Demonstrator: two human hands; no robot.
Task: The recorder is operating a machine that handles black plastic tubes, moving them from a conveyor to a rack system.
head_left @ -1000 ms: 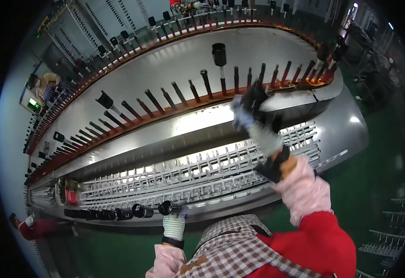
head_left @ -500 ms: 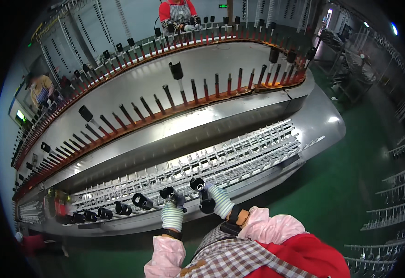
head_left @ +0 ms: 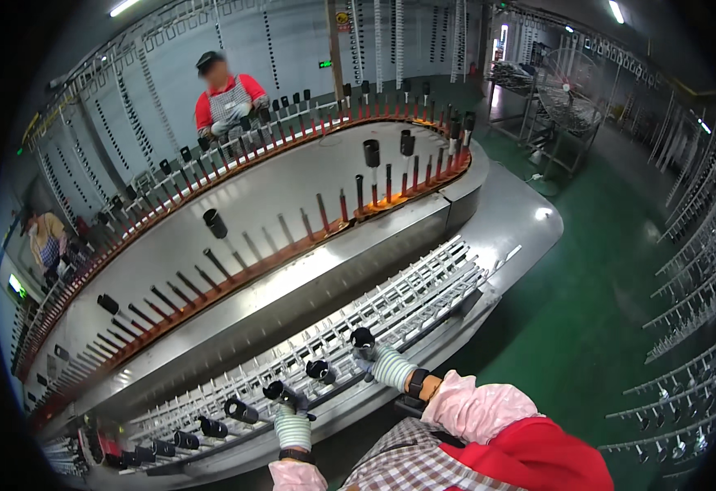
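Note:
My left hand [head_left: 294, 419], in a striped glove, closes around a black cup-shaped part [head_left: 275, 390] at the near edge of the metal racks. My right hand [head_left: 387, 366], gloved alike, grips another black cup-shaped part [head_left: 363, 337] from its near side, above the rack. Between the two hands a further black cup-shaped part [head_left: 319, 371] stands on the near bar. More of them, such as one black cup [head_left: 241, 411], line up along that bar to the left. My fingertips are partly hidden behind the parts.
Several pale metal racks with pegs [head_left: 350, 319] lie in the trough. Beyond it, a looped conveyor carries red-and-black spindles [head_left: 323, 213], a few topped with black cups [head_left: 372, 152]. Two people [head_left: 229, 102] work at the far side and left. Hanging racks [head_left: 685, 385] stand at right.
The view has turned, shifting the bench left and lower. One of two black cups at my right hand now stands on the bar between my hands; the right hand is farther from the left.

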